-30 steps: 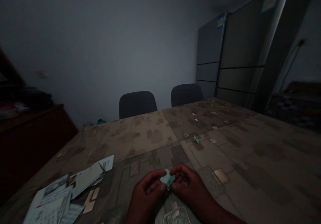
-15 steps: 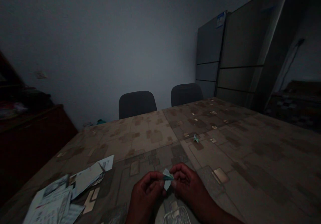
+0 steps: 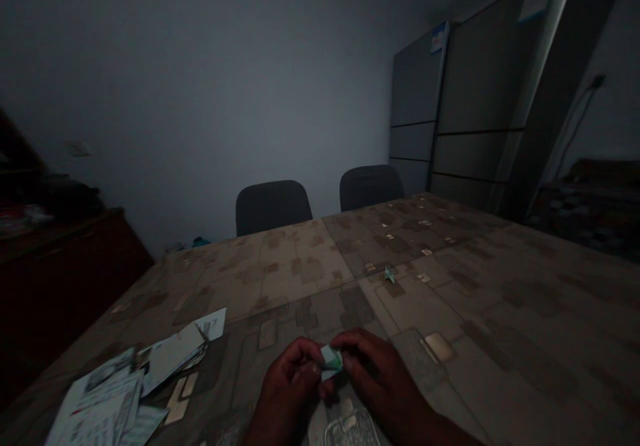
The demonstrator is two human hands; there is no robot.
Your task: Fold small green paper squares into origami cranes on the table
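A small piece of folded paper (image 3: pixel 331 361), pale and green, is held between both hands near the table's front edge. My left hand (image 3: pixel 293 383) pinches its left side with thumb and fingers. From the right, my right hand (image 3: pixel 377 373) grips the other side, its fingers curled over and partly covering the paper. Farther back on the patterned tablecloth (image 3: pixel 300 299) stands a small folded green paper figure (image 3: pixel 389 275), touched by neither hand.
Piles of printed paper sheets (image 3: pixel 105 399) lie at the front left. Two dark chairs (image 3: pixel 273 207) stand behind the table, before the wall. Tall cabinets (image 3: pixel 480 99) rise at the back right; a dark red cabinet (image 3: pixel 70 273) is at the left.
The held paper has turned and shows more green, with its pointed ends less visible. My right hand's fingers have shifted left and over it. The view has moved slightly.
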